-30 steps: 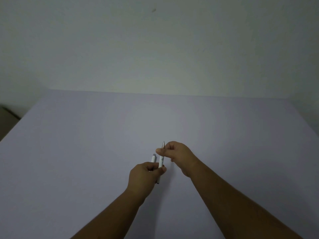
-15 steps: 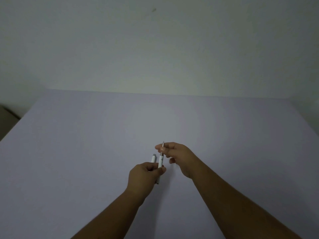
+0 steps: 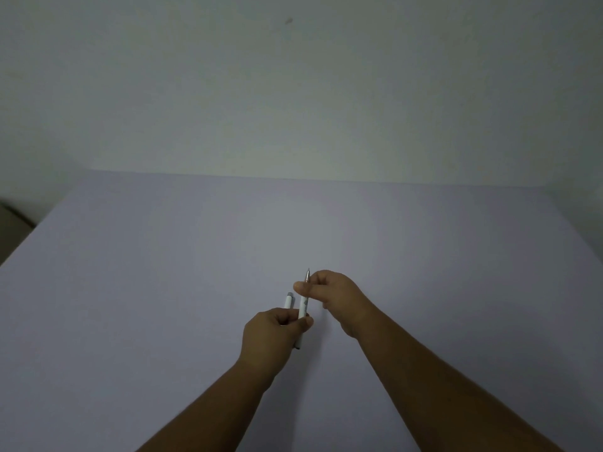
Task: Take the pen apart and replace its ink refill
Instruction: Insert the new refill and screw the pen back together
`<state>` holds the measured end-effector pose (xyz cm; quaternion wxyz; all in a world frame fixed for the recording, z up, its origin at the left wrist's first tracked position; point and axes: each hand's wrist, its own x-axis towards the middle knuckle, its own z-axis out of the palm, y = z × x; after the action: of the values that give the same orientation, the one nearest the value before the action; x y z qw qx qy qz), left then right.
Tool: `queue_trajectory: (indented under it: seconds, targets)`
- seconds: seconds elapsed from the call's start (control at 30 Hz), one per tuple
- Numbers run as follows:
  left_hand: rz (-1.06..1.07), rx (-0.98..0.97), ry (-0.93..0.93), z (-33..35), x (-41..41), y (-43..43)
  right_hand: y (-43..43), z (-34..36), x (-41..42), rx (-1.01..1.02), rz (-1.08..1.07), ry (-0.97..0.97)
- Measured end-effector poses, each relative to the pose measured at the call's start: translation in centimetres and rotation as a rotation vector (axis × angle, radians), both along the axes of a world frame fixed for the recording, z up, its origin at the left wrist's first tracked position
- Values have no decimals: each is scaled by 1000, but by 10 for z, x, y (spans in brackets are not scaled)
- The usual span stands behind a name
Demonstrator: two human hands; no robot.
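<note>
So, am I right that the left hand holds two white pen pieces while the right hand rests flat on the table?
Not quite: in the head view the right hand pinches the tipped pen piece near its point. The left hand does hold both pieces.

A bare, dim indoor room of no clear kind: a plain pale lavender worktop (image 3: 163,288) fills the view, meeting an unadorned off-white painted wall (image 3: 293,93) at 12 o'clock.
</note>
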<state>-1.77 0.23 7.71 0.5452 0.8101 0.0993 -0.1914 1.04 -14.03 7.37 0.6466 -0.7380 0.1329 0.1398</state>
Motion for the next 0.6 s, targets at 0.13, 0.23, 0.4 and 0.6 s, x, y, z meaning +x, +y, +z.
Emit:
queue_trajectory:
  seconds: [0.13, 0.23, 0.4, 0.6]
  targets:
    - [11, -7, -1, 1, 2, 0, -2, -1, -1, 74, 41, 16]
    - [17, 12, -15, -1, 2, 1, -1, -1, 0, 60, 33, 6]
    - [29, 88, -80, -5, 1, 0, 5, -4, 4, 17, -17, 11]
    - [62, 130, -127, -5, 0, 0, 12, -4, 8, -11, -67, 6]
